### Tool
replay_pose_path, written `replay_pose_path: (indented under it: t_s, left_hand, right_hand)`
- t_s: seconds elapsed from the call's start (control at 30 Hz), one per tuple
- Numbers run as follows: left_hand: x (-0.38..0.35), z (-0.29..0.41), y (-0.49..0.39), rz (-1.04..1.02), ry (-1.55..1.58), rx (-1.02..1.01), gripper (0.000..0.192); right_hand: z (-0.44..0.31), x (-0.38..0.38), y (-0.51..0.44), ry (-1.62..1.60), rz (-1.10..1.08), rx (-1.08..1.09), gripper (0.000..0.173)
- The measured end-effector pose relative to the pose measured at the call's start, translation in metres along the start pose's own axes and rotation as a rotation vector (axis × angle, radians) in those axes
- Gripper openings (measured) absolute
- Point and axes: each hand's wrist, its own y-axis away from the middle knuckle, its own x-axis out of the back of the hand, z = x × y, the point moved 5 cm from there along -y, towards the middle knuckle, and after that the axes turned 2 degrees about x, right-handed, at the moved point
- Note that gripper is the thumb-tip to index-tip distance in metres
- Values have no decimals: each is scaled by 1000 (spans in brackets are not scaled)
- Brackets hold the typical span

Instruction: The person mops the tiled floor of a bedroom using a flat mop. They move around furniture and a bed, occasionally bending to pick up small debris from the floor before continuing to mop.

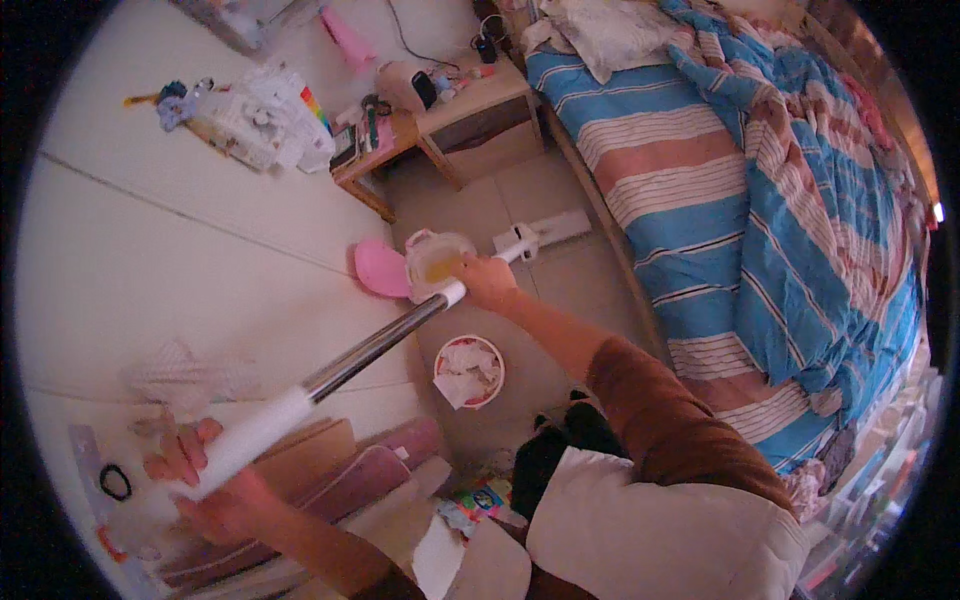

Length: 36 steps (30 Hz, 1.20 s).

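A long mop handle (375,346), part white and part bare metal, slants from the lower left up to the right. Around its thick white upper end is my left hand (217,487), somewhat blurred, with fingers bent. My right hand (489,281) grips the white lower part of the pole. Beyond it, a white mop head (556,227) lies flat on the tiled floor beside the bed. Just left of my right hand stands a pale tub (427,289) with yellowish contents, partly hidden by the hand. A pink lid-like piece (381,268) adjoins the tub.
A round bin (501,360) full of crumpled paper stands on the floor near my feet. The bed (675,187) with striped bedding fills the right. A low wooden desk (416,135) bears small items. Bags hang on the left wall; cardboard and packets lie at the lower left.
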Motion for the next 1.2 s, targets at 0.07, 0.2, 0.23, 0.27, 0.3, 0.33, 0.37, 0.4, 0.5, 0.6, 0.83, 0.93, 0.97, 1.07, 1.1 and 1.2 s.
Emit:
replay_pose_path:
  t_s: [0.07,0.2,0.23,0.27,0.3,0.33,0.37,0.4,0.5,0.6,0.83,0.93,0.97,1.07,1.1,1.2]
  left_hand:
    - [-12,-23,17,-72,-164,62,27]
    - [-39,-69,65,-293,-456,84,28]
    - [-44,-73,76,-414,-511,94,29]
    - [-42,-71,78,-482,-473,136,22]
    - [-37,-60,78,-486,-429,130,20]
    - [-29,-47,78,-488,-384,120,20]
    - [-20,-31,78,-491,-339,109,19]
    - [-2,-10,76,-326,-317,44,14]
    - [47,73,62,42,-204,-91,25]
    - [60,130,42,-247,-130,-79,32]
    - [76,160,86,-403,85,136,19]
    - [58,132,92,-358,120,162,19]
    - [51,113,91,-290,65,157,20]
    - [28,42,103,-13,-196,156,22]
    - [21,13,116,93,-298,152,23]
    - [9,-52,128,213,-544,139,23]
  right_hand:
    - [31,-13,-15,-8,-1,-136,31]
    - [77,-41,-10,-53,-5,-335,30]
    - [77,-46,-3,-84,51,-330,31]
    - [77,-50,7,-106,77,-350,32]
    - [73,-52,20,-123,95,-370,32]
    - [65,-52,32,-145,135,-366,33]
    - [52,-50,46,-167,173,-364,34]
    - [36,-47,63,-181,188,-375,36]
    - [-29,-36,135,-262,255,-331,35]
    - [-87,-31,196,-236,222,-347,34]
    - [-108,-24,195,-136,85,-91,32]
    - [-79,-26,159,-36,94,-78,30]
    - [-63,-27,139,14,101,-83,29]
    - [0,-41,78,28,101,-135,18]
    - [23,-46,58,81,94,-128,16]
    - [91,-66,10,106,-13,-244,21]
